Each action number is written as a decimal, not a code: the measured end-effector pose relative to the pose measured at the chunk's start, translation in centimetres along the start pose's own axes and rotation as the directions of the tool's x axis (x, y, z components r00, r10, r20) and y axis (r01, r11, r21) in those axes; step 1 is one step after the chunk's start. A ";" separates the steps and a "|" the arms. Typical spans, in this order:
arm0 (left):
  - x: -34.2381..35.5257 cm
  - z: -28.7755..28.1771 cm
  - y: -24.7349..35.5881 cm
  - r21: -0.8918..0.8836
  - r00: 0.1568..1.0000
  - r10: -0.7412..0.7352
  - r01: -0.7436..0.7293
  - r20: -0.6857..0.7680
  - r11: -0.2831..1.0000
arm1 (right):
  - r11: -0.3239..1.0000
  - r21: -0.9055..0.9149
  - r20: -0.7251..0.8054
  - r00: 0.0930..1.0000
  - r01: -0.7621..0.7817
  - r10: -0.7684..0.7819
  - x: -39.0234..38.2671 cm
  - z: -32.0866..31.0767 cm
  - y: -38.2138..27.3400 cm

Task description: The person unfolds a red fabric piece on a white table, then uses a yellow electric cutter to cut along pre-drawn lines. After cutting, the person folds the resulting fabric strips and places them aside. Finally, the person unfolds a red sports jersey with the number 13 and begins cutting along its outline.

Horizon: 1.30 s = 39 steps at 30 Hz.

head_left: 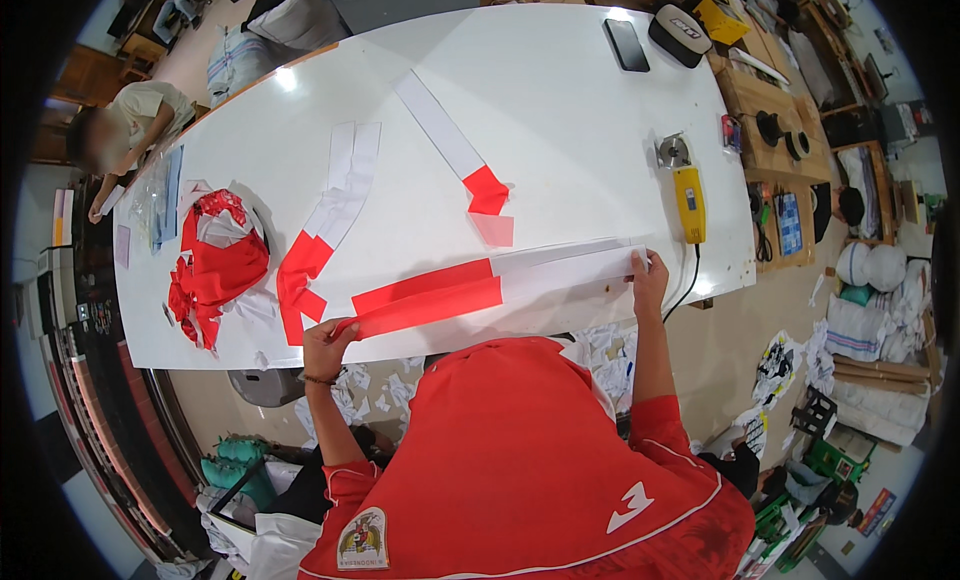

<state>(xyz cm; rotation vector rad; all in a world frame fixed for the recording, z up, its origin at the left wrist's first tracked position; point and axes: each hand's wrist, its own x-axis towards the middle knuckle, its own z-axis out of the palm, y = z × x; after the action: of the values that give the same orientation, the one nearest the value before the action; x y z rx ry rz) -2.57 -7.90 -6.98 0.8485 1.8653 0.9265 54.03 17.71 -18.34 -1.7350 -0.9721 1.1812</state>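
The left hand (pixel 326 350) and right hand (pixel 648 280) pinch opposite ends of a red-and-white strip (pixel 430 308) near the surface's (pixel 570 150) front edge, apparently straightening it; the next move likely calls for even tension.

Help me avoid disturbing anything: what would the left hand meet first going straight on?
Likely the loose red-and-white strips, at their red end; how high the left hand sits is unclear.

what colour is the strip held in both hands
The strip is red on the left, white on the right; head view shows it best.
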 end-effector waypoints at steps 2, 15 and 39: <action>-0.2 -0.2 1.1 -0.060 1.000 0.006 -0.007 -0.018 0.998 | 0.991 -0.128 -0.050 0.998 0.030 -0.037 0.8 0.2 0.5; -1.2 -0.2 6.5 -0.152 0.967 0.094 -0.132 -0.236 0.979 | 0.991 -0.133 -0.142 0.989 0.025 -0.044 1.5 1.3 1.5; -1.3 0.4 8.2 -0.202 0.974 0.185 -0.209 -0.131 0.957 | 0.915 -0.404 -0.306 0.940 0.016 -0.151 1.1 2.9 1.6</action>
<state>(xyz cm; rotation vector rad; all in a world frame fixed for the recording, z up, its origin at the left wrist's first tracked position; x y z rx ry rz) -0.12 -4.81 0.32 0.8757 1.7547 1.2984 51.80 18.64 -20.86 -2.1010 -1.1159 0.6275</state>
